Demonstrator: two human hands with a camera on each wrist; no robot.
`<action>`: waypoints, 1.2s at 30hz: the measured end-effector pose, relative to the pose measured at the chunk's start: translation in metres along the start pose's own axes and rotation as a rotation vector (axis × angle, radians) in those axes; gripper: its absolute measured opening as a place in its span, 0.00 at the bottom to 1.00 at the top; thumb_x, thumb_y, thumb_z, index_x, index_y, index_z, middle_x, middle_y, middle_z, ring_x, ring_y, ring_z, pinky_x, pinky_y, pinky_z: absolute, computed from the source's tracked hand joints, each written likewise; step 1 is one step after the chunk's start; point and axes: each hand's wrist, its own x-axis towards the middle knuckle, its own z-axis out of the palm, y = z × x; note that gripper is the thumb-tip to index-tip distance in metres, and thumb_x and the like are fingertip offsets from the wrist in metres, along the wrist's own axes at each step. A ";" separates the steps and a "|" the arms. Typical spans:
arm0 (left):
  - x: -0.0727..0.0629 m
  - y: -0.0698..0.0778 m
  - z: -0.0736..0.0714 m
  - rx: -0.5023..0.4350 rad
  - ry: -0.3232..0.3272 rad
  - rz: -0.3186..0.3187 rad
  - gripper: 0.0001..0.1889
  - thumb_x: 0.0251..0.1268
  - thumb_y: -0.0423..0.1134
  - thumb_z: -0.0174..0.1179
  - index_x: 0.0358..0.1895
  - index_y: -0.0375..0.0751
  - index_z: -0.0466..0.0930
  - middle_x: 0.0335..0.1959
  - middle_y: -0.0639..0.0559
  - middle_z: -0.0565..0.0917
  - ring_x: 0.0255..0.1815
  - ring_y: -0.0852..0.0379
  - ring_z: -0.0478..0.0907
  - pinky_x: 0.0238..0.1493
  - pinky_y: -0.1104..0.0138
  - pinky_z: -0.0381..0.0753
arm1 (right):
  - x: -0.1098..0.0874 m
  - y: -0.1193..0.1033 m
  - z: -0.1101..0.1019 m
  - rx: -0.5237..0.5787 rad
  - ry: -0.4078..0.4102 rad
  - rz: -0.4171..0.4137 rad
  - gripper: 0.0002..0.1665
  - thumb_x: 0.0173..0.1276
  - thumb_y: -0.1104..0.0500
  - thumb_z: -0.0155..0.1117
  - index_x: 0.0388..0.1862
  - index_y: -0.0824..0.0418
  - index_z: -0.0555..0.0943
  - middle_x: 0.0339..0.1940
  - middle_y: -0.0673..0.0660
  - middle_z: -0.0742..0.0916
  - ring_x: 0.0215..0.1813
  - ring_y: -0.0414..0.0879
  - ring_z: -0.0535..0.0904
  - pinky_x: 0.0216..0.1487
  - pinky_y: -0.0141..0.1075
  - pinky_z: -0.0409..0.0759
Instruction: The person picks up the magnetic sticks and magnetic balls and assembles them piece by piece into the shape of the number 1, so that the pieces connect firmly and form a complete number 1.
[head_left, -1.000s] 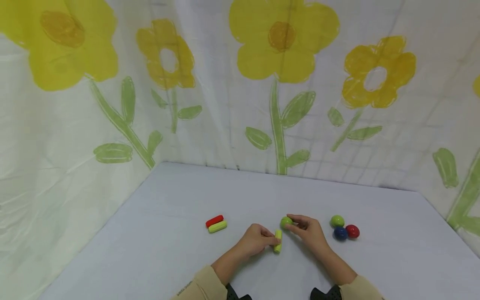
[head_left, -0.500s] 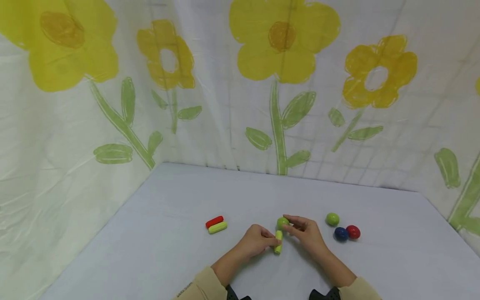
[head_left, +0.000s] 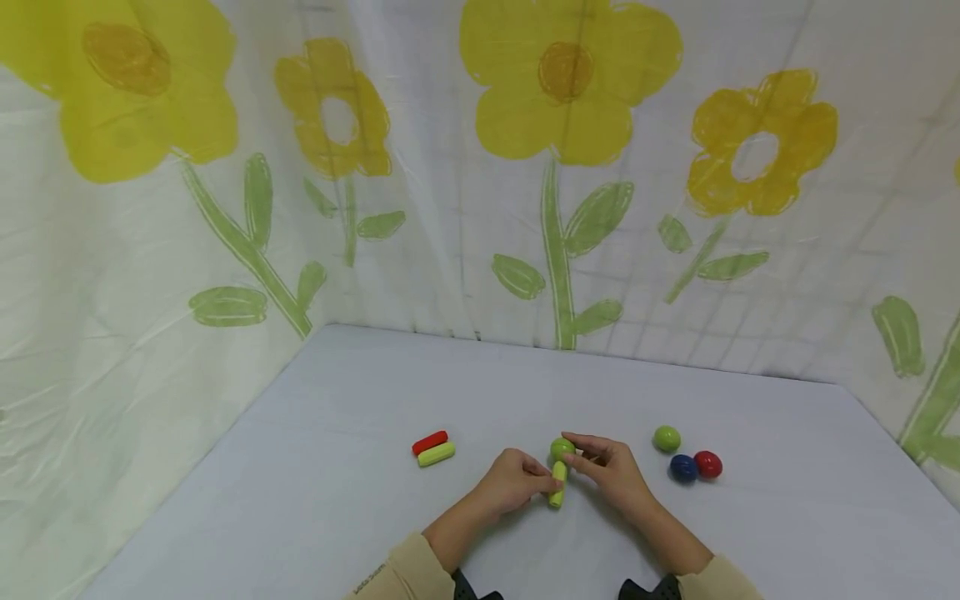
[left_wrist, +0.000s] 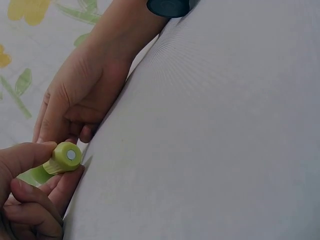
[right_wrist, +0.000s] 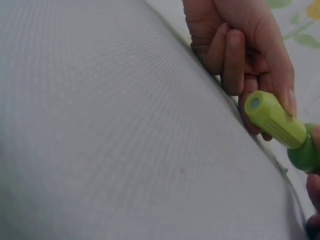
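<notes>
Between its thumb and fingers, my left hand [head_left: 513, 482] pinches a ribbed yellow-green rod [head_left: 557, 493]. A pale grey disc shows in the near end of the rod [right_wrist: 277, 120] in the right wrist view, and in the left wrist view too. My right hand [head_left: 613, 468] holds a glossy green ball [head_left: 562, 449] by thumb and fingertips. That ball [right_wrist: 302, 158] touches the far end of the rod, in line with it. Fingers cover part of both pieces.
Left of the hands, a red rod [head_left: 430, 442] and another yellow-green rod [head_left: 437, 454] lie side by side on the white table [head_left: 300, 500]. To the right lie a second green ball [head_left: 667, 439], a blue ball [head_left: 683, 468] and a red ball [head_left: 708, 464]. A flower-printed curtain [head_left: 442, 250] hangs behind.
My right hand has brought the green ball left, from beside the rod's end onto it. The loose green ball at right has shifted slightly away from the blue and red balls. My left hand stays put.
</notes>
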 end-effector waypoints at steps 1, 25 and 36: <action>0.000 0.000 0.000 -0.004 0.000 0.003 0.10 0.52 0.42 0.68 0.30 0.37 0.84 0.22 0.57 0.77 0.18 0.63 0.65 0.20 0.72 0.64 | 0.000 0.000 0.000 -0.001 -0.001 0.001 0.23 0.59 0.58 0.67 0.54 0.62 0.80 0.45 0.59 0.86 0.32 0.36 0.72 0.33 0.29 0.72; -0.002 0.002 0.002 0.013 0.026 0.041 0.11 0.52 0.44 0.67 0.26 0.38 0.84 0.17 0.59 0.75 0.16 0.64 0.64 0.18 0.73 0.63 | 0.003 0.002 0.001 -0.158 -0.060 -0.041 0.23 0.62 0.53 0.65 0.56 0.57 0.79 0.49 0.55 0.84 0.40 0.38 0.77 0.40 0.29 0.74; 0.002 -0.004 0.003 0.028 0.021 0.067 0.11 0.53 0.45 0.67 0.26 0.39 0.84 0.18 0.60 0.77 0.16 0.65 0.65 0.18 0.74 0.64 | 0.003 0.003 0.002 -0.161 -0.037 -0.026 0.23 0.61 0.54 0.65 0.54 0.60 0.79 0.46 0.57 0.85 0.37 0.37 0.78 0.38 0.29 0.75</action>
